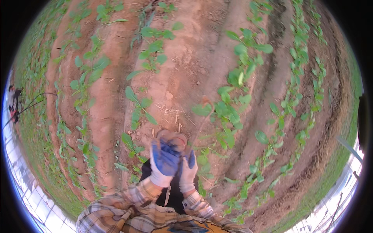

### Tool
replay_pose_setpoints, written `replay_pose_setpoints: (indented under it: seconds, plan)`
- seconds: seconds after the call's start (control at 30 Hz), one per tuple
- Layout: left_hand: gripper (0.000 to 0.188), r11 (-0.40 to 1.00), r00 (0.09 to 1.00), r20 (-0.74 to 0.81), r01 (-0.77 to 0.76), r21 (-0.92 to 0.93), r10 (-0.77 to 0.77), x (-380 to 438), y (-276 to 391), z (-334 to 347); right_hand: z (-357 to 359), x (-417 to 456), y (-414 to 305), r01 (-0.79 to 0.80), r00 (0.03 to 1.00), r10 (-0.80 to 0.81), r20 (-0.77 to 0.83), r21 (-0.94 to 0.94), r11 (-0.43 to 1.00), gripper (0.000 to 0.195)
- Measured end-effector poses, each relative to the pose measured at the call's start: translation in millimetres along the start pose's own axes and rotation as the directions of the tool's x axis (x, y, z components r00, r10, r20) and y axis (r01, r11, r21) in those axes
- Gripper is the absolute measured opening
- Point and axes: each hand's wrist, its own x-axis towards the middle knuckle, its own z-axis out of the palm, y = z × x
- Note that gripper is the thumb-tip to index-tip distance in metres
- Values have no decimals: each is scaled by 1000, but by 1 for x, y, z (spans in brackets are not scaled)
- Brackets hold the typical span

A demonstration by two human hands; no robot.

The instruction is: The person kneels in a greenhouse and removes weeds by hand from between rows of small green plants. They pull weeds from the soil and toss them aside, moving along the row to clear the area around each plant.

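Both my hands wear white gloves with blue-coated palms and are close together at the lower middle. My left hand is partly spread above my shoes; whether anything lies in it cannot be told. My right hand grips a thin hand tool, seemingly a small hoe or sickle, whose curved rusty end points up the bed, beside leafy seedlings. To the left of my hands grow smaller leafy seedlings. Bits of dry straw lie on the soil in front of my shoes.
More rows of young plants run along raised soil beds at left and right. Dry straw and a grass strip edge the right side. At the far left stands a dark and red object with thin cables.
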Motion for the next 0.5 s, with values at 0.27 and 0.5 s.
replay_pose_setpoints:
  seconds: [0.27,0.5]
  plan:
    - [58,997,969,231,81,9,-81,37,-8,-23,22,30,-46,-53,998,49,30,159,986,41]
    - [61,986,802,575,-152,-68,163,33,17,-27,8,22,-49,-10,988,-57,141,431,902,28]
